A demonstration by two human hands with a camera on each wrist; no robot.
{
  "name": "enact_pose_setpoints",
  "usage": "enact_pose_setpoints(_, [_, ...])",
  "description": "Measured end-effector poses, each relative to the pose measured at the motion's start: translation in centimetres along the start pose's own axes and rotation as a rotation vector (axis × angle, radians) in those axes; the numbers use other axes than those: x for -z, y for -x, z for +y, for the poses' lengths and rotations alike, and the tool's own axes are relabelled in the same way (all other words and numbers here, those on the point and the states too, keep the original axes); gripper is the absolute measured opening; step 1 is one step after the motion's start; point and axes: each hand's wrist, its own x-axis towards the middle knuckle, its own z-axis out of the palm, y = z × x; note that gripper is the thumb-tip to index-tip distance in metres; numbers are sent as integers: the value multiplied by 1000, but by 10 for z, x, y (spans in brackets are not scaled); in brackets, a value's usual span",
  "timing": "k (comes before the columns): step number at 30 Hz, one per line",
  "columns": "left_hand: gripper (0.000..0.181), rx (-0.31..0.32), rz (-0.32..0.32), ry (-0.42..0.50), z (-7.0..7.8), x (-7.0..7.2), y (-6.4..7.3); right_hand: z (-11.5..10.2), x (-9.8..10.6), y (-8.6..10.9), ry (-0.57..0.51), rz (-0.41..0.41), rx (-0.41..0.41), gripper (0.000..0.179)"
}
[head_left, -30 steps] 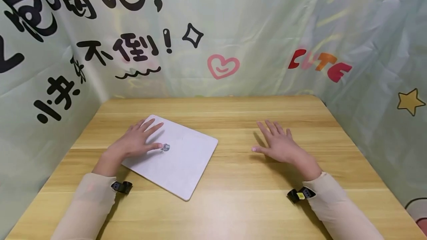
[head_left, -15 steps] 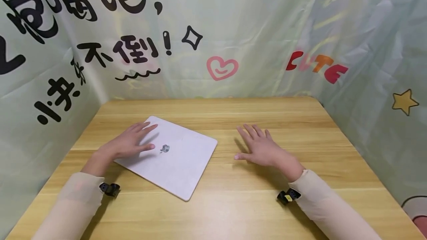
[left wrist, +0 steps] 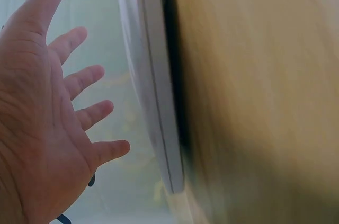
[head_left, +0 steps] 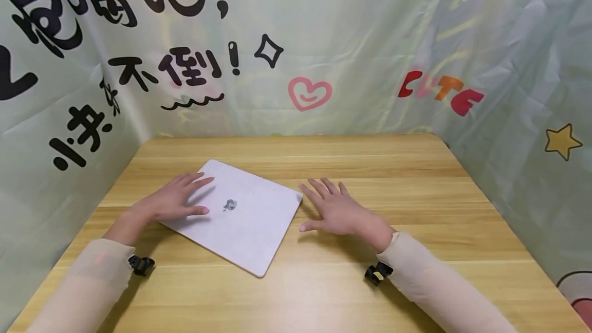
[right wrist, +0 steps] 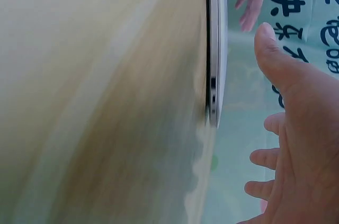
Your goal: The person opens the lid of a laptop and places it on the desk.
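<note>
A closed silver laptop (head_left: pixel 250 225) with a dark apple logo on its lid lies at an angle on the wooden table. Over its left corner hovers my left hand (head_left: pixel 171 202), fingers spread and holding nothing. In the left wrist view a gap shows between the left hand's palm (left wrist: pixel 47 113) and the laptop's edge (left wrist: pixel 159 91). My right hand (head_left: pixel 339 212), also spread and holding nothing, is just beside the laptop's right corner. The right wrist view shows small ports along the laptop's side (right wrist: pixel 214 60), with the right palm (right wrist: pixel 307 144) apart from it.
The wooden table (head_left: pixel 393 163) extends on both sides of the laptop. Printed cloth (head_left: pixel 365 30) surrounds its back and sides. A small black camera sits on each wrist, at the left cuff (head_left: pixel 141 265) and the right cuff (head_left: pixel 379 273).
My right hand has moved left across the table toward the laptop. My left hand has drawn back left, uncovering the whole logo. The laptop stays in place.
</note>
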Motion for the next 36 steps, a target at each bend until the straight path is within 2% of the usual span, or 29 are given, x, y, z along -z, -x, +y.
enact_pose_setpoints(6, [86, -13, 1, -16, -5, -1, 8, -21, 1, -13, 13, -31, 31, 99])
enact_pose_setpoints(9, [88, 0, 1, -20, -8, -4, 12, -32, 0, -20, 24, -45, 61, 99])
enact_pose_setpoints(15, [87, -21, 10, -23, -6, -7, 16, -53, -5, -32, 54, -103, 95, 97])
enact_pose_setpoints(18, [88, -24, -4, -24, -6, -8, 17, -63, -8, -38, 78, -126, 105, 97])
enact_pose_setpoints(24, [89, 14, -55, -24, -6, -11, 21, -83, -12, -48, 87, -151, 129, 96])
enact_pose_setpoints(33, [89, 3, -64, -11, -7, -15, 23, -108, -19, -58, 68, -226, 115, 97])
enact_pose_setpoints(36, [88, 1, -66, -3, -8, -15, 24, -116, -22, -60, 108, -227, 114, 97])
